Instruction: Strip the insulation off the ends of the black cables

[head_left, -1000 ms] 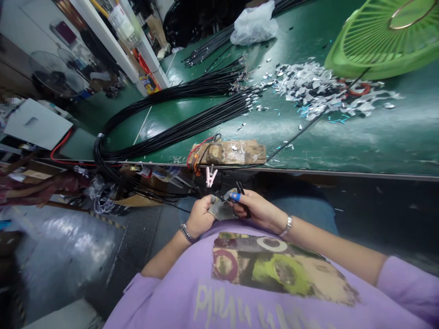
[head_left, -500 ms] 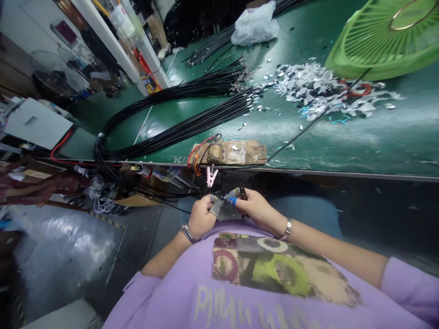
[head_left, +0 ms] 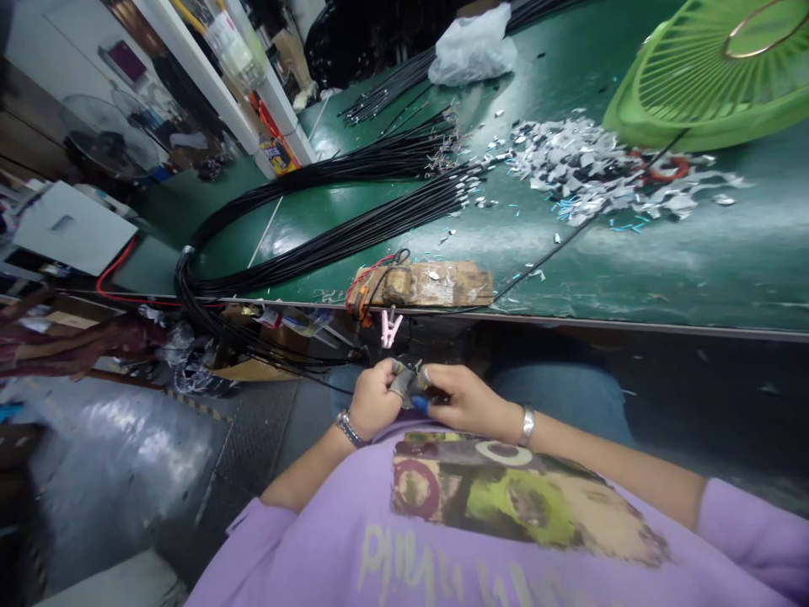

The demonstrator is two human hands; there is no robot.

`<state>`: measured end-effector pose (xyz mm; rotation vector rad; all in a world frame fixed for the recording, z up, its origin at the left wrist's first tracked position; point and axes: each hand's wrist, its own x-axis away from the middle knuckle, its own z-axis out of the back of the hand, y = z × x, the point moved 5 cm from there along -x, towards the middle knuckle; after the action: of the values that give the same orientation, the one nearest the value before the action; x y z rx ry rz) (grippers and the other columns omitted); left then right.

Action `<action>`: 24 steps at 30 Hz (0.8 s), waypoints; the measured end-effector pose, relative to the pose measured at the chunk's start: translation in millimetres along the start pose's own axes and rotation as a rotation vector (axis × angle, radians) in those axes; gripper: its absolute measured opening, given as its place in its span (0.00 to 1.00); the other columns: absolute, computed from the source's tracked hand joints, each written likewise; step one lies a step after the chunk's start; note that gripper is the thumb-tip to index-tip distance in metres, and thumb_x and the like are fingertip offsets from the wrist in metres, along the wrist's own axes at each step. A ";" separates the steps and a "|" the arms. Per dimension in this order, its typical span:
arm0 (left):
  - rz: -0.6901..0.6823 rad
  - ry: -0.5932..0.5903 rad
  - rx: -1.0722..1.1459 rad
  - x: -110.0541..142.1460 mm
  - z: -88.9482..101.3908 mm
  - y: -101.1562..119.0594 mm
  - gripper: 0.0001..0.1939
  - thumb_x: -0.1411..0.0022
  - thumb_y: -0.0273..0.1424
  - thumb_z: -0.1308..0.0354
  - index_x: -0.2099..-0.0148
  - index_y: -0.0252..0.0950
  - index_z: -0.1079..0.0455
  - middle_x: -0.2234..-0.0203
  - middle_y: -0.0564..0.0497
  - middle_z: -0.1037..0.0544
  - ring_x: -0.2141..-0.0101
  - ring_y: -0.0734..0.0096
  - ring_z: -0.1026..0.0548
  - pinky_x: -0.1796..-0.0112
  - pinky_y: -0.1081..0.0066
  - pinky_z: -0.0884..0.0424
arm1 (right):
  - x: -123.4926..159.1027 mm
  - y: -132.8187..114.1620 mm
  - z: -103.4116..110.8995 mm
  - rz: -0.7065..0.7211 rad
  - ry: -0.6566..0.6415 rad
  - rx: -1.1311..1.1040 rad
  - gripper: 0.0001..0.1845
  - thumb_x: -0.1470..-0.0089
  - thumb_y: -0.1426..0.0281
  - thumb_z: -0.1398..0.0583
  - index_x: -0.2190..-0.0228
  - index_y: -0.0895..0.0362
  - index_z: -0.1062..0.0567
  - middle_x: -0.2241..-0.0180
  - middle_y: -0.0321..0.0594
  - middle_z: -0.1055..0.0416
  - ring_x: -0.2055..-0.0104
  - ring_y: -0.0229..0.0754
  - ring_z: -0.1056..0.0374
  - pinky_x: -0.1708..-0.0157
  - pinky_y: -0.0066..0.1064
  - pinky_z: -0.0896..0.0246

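Observation:
My left hand (head_left: 374, 398), with grey finger covers, is closed on the end part of a black cable (head_left: 338, 388) that comes in from the left at waist height. Close beside it is my right hand (head_left: 464, 400), fingers bent inward, with a grey cover and a blue wrap on its fingertips. A dark hand tool (head_left: 436, 394) shows only in part under the right fingers; its kind is unclear. The fingertips of both hands nearly meet at the cable's end, which is too small to make out. Just above them, a pink clip (head_left: 390, 329) hangs at the table edge.
A wooden block (head_left: 452, 282) with wires lies at the green table's (head_left: 632, 278) front edge. Behind it curves a large bundle of black cables (head_left: 329, 244). White and silver scraps (head_left: 569, 160) are heaped near a green fan (head_left: 708, 84). A plastic bag (head_left: 474, 46) sits farther back.
My right hand has turned and lowered slightly, its fingers curling toward the left hand. The dark tool that stuck up above it is now mostly hidden. My left hand has hardly moved.

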<state>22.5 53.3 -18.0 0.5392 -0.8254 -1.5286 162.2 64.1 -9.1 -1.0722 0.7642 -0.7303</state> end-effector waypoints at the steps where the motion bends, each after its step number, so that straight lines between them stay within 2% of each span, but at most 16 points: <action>1: -0.005 0.001 -0.006 0.2 0.2 0.6 0.08 0.41 0.32 0.48 0.70 0.34 0.34 0.84 0.57 0.31 0.81 0.79 0.36 0.78 0.77 0.44 | -0.4 3.2 4.4 -0.045 0.070 -0.051 0.09 0.55 0.66 0.41 0.81 0.55 0.35 0.80 0.35 0.37 0.77 0.36 0.45 0.75 0.29 0.49; 3: -0.022 0.007 -0.044 1.2 0.7 2.4 0.07 0.41 0.32 0.48 0.70 0.35 0.33 0.84 0.56 0.31 0.81 0.79 0.37 0.77 0.77 0.44 | 0.2 12.2 15.5 -0.172 0.261 -0.136 0.13 0.51 0.61 0.43 0.80 0.55 0.33 0.80 0.35 0.38 0.77 0.37 0.45 0.75 0.29 0.48; 5: -0.046 0.015 -0.097 2.6 1.4 4.9 0.06 0.42 0.31 0.48 0.69 0.35 0.33 0.83 0.56 0.30 0.81 0.78 0.37 0.76 0.77 0.43 | 0.9 20.9 19.3 -0.300 0.342 -0.221 0.15 0.52 0.56 0.42 0.78 0.55 0.32 0.79 0.34 0.37 0.76 0.36 0.45 0.76 0.28 0.48; 9: -0.087 0.041 -0.211 4.9 2.6 9.2 0.06 0.42 0.30 0.48 0.69 0.37 0.32 0.82 0.54 0.27 0.79 0.75 0.34 0.75 0.75 0.42 | 2.3 32.4 4.7 -0.519 0.221 -0.479 0.20 0.58 0.51 0.39 0.78 0.55 0.33 0.84 0.30 0.42 0.82 0.32 0.52 0.84 0.25 0.56; 11: -0.101 0.052 -0.266 5.8 2.7 10.2 0.05 0.42 0.30 0.48 0.68 0.38 0.31 0.80 0.53 0.26 0.78 0.73 0.32 0.74 0.74 0.41 | 4.1 34.0 -2.7 -0.572 0.185 -0.603 0.21 0.60 0.51 0.38 0.79 0.56 0.34 0.86 0.27 0.46 0.84 0.30 0.55 0.85 0.24 0.59; 16: -0.113 0.042 -0.377 7.3 2.0 10.4 0.06 0.43 0.31 0.47 0.66 0.39 0.29 0.78 0.51 0.24 0.75 0.70 0.28 0.73 0.73 0.39 | 5.9 32.3 -8.3 -0.598 0.174 -0.741 0.19 0.60 0.55 0.36 0.79 0.56 0.35 0.88 0.26 0.47 0.85 0.29 0.55 0.85 0.24 0.60; 24: -0.143 0.069 -0.297 7.4 3.1 10.9 0.05 0.43 0.31 0.46 0.67 0.38 0.30 0.78 0.51 0.23 0.76 0.71 0.28 0.73 0.74 0.38 | 6.8 33.6 -13.9 -0.656 0.129 -0.943 0.18 0.64 0.59 0.33 0.81 0.57 0.33 0.87 0.26 0.48 0.85 0.27 0.58 0.85 0.23 0.67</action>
<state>26.2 46.8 -6.8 0.4350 -0.5029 -1.7177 159.3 62.1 -45.8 -2.2107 0.8948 -1.0213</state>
